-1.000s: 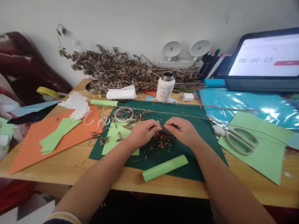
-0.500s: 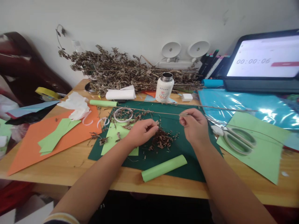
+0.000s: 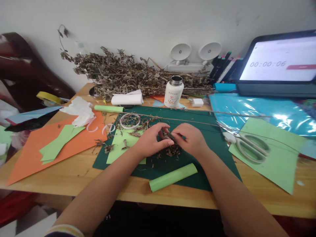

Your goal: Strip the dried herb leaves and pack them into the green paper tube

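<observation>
My left hand [image 3: 151, 142] and my right hand [image 3: 190, 140] meet fingertip to fingertip over the dark green cutting mat [image 3: 217, 164]. Both are closed in a pinch on a thin dry stem [image 3: 204, 123] that runs off to the right towards the scissors. Just under the fingers lies a small heap of crumbled dry leaves [image 3: 172, 150]. A rolled light green paper tube [image 3: 172, 177] lies on the mat near my forearms. A second long bare stem [image 3: 234, 114] lies across the mat's far side.
A big pile of dry branches [image 3: 133, 74] lies along the wall behind a white bottle [image 3: 174, 92]. Scissors [image 3: 248, 144] rest on light green paper [image 3: 276, 161] at the right. Orange paper [image 3: 37, 154], a tape ring [image 3: 130, 120] and tissue [image 3: 80, 110] lie left; a tablet [image 3: 278, 62] stands at the back right.
My right hand slid out to the right along the stem half a second ago, then came back to meet my left hand over the leaf heap. The timer went from 05 to 06.
</observation>
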Available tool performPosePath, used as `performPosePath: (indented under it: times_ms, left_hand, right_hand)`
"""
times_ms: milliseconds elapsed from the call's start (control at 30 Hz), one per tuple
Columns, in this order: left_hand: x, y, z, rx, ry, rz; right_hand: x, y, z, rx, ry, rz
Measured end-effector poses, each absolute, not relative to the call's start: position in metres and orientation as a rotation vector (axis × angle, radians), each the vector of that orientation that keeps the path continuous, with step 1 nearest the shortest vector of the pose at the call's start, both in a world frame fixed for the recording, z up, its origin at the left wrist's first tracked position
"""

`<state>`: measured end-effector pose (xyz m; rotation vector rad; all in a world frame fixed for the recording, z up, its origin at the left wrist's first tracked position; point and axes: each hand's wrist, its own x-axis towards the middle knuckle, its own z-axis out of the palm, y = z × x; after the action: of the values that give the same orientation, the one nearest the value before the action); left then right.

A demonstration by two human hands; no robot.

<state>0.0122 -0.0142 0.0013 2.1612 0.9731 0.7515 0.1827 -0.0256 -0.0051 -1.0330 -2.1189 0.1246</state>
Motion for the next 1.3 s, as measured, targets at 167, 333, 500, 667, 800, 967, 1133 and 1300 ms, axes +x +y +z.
performPosePath:
  times_ms: [167,333,500,667,800,967,1133,1300]
  left_hand:
    - [0.016,-0.015,0.003,2.354,1.014,0.598]
    - [0.018,-0.017,0.009,2.323,1.009,0.666]
    - [0.014,-0.016,0.009,2.215,1.014,0.668]
    - [0.013,-0.012,0.001,2.397,0.959,0.544]
    - [0.017,-0.012,-0.001,2.559,0.832,0.442]
    - [0.013,-0.012,0.001,2.411,0.921,0.720]
    - [0.015,-0.014,0.003,2.340,1.040,0.809]
    - [0.016,-0.016,0.008,2.152,0.994,0.886]
  right_hand:
    - [0.175,-0.029,-0.005,-0.991,-2.097,0.132]
    - [0.171,-0.035,0.000,-1.060,-1.858,0.220]
    - [0.185,-0.025,-0.005,-1.183,-1.357,0.396]
    - [0.206,-0.007,-0.012,-1.085,-0.924,0.540]
    - [0.202,-0.013,-0.010,-1.167,-1.201,0.463]
    - [0.191,-0.024,-0.004,-1.161,-1.687,0.211]
    - [0.179,-0.026,-0.004,-0.960,-1.952,0.105]
    - [0.172,-0.031,-0.002,-1.006,-1.836,0.289]
